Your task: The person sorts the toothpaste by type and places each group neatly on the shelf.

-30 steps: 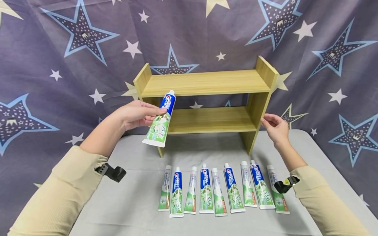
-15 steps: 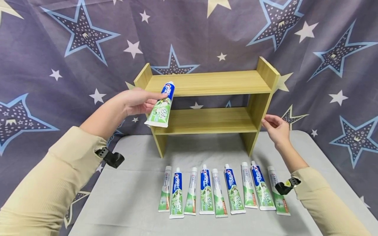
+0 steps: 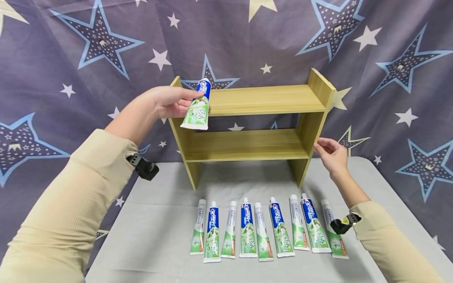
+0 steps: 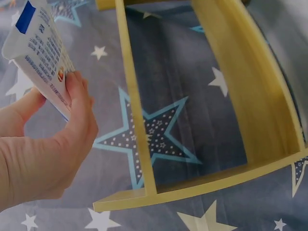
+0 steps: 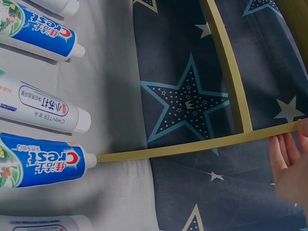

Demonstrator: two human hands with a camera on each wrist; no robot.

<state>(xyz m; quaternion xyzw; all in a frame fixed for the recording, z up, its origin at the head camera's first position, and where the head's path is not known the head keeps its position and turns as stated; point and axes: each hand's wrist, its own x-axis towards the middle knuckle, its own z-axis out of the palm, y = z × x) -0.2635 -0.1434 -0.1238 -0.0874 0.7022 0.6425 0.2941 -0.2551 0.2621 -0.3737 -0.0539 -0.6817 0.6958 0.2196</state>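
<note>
A blue-and-green Crest toothpaste tube (image 3: 199, 108) is gripped between the thumb and fingers of my left hand (image 3: 171, 101). It tilts cap-up in front of the left end of the upper board of a wooden shelf (image 3: 262, 98). In the left wrist view, the white printed back of the tube (image 4: 43, 57) faces the camera, with thumb and fingers on either side. My right hand (image 3: 332, 155) pinches the front edge of the shelf's right side panel. The right wrist view shows the fingers (image 5: 284, 154) against the panel's outer side; part of that hand is cut off.
Several toothpaste tubes (image 3: 247, 232) lie side by side on the grey table (image 3: 141, 236), caps toward the shelf, blue Crest ones alternating with slimmer white-and-green ones (image 3: 264, 236). A star-patterned cloth (image 3: 106, 78) hangs behind the shelf.
My left hand has risen with the toothpaste tube, from in front of the lower compartment to the level of the upper board. The right hand stays on the side panel.
</note>
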